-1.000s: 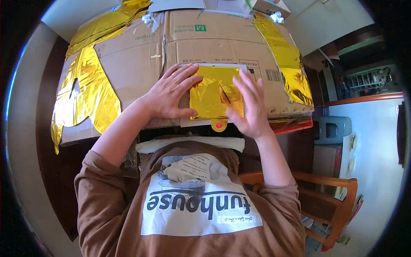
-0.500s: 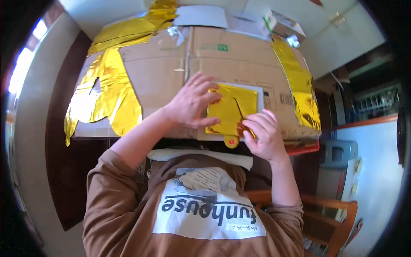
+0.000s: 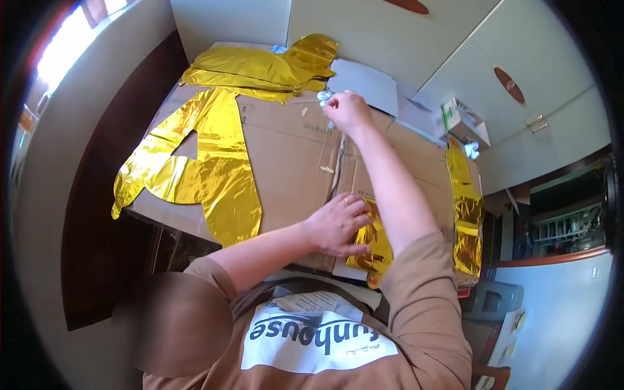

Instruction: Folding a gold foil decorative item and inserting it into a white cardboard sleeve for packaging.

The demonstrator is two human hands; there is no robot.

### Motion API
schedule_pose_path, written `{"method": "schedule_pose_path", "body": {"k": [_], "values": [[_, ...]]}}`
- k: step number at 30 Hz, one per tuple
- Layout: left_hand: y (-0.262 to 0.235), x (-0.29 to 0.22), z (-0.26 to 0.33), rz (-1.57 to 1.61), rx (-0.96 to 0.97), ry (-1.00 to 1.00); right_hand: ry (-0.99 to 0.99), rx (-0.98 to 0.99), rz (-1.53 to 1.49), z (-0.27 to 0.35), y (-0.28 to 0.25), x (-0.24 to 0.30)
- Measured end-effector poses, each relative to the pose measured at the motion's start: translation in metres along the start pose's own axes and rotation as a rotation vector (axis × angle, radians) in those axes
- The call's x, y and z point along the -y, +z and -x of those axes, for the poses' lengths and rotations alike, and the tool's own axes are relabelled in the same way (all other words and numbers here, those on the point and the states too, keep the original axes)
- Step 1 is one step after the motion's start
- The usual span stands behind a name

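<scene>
Near the frame's centre, the left hand [image 3: 336,225] lies flat with fingers spread, pressing a small gold foil piece [image 3: 375,245] onto the flattened cardboard [image 3: 289,153]. The right hand [image 3: 348,110] reaches to the upper middle, its fingers pinched around a small clear, crinkly wad [image 3: 324,97]. A large gold foil balloon [image 3: 201,169] lies at left, and a gold strip [image 3: 467,218] at right.

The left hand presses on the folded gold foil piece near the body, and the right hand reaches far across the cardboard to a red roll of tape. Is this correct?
Not quite. In the head view the right hand reaches across the cardboard to a small silvery-white item, not a red roll. The left hand does press on the folded gold foil piece.
</scene>
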State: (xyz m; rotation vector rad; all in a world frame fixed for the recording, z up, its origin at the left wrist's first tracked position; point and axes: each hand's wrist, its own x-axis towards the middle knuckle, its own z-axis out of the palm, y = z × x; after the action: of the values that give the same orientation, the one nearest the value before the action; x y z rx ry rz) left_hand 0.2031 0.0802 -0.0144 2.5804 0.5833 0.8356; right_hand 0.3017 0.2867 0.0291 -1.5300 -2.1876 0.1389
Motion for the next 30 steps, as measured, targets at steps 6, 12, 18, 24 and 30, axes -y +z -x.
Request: {"method": "schedule_pose_path", "body": {"k": [6,12,18,24,30], "values": [[0.001,0.002,-0.002,0.089,0.000,-0.032,0.045,-0.060,0.332,-0.022,0.040,0.001],[-0.004,0.000,-0.002,0.112,0.007,-0.083,0.117,0.201,-0.723,0.051,-0.034,0.004],[0.002,-0.002,-0.003,0.099,-0.005,-0.076,0.214,0.132,-0.896,0.245,-0.146,-0.013],[-0.003,-0.003,-0.004,0.078,0.088,-0.083,0.387,0.081,-0.508,0.352,-0.151,-0.029],[-0.022,-0.031,-0.007,-0.196,0.047,0.177,0.283,0.019,-0.234,0.363,-0.133,-0.030]]}}
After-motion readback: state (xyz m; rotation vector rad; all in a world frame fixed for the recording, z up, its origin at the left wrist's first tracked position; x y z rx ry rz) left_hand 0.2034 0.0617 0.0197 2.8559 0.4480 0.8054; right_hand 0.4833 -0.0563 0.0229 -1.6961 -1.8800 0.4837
